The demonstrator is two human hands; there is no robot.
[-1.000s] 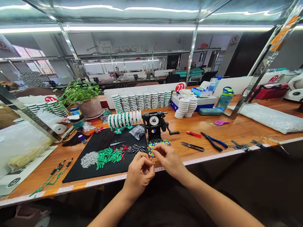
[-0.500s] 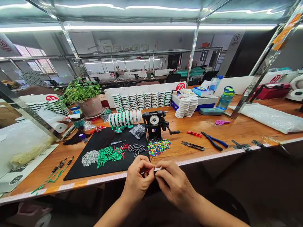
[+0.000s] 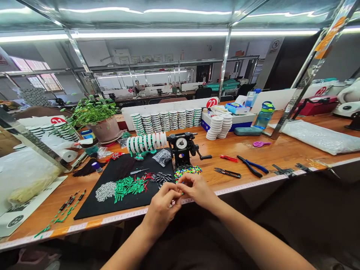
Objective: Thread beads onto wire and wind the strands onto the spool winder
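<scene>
Left hand (image 3: 164, 206) and right hand (image 3: 198, 190): fingertips pinched closed, close together, probably for fine control; tiny green piece (image 3: 182, 193) shows between them, exact grip too small to tell. Multicoloured round bead pile (image 3: 186, 171) just beyond, 12 o'clock; short green tubes (image 3: 129, 188) on flat black mat (image 3: 97, 210), 10 o'clock, likely for easy picking. Brown wooden tabletop (image 3: 204, 179); white divider panel (image 3: 180, 104) at 12; metal-framed workroom.

two hands (image 3: 161, 207), one black mat (image 3: 92, 208), one pair of pliers (image 3: 254, 170), one potted plant (image 3: 95, 114)
</scene>
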